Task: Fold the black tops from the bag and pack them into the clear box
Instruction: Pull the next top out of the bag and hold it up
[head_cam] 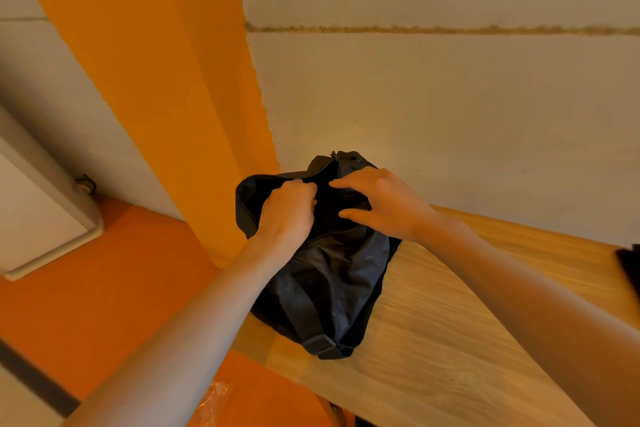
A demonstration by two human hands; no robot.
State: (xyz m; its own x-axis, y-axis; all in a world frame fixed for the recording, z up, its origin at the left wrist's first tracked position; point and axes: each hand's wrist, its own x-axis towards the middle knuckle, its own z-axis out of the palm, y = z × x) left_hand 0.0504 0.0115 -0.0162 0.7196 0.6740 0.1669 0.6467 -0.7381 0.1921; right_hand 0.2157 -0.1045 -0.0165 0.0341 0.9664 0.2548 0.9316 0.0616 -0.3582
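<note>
Head view: left hand (288, 209) grips bag (334, 276) rim, right hand (383, 205) touching alongside.

The black fabric bag (332, 274) lies on the light wooden table (450, 340), at its far left corner, just before the pale plastered wall (450, 114). Behind and left of the bag hangs the orange cloth curtain (166, 80). Left of the table, lower down, is the orange floor (104, 288), with the white box-shaped cabinet (34, 211) at its far left. The left hand (287, 211) sits on the left of the bag's open top, and the right hand (384, 201) on its right. A dark flat object (630, 270), perhaps another bag, lies at the table's right edge. Crinkled clear plastic (214, 402) lies below the table's near left edge.
</note>
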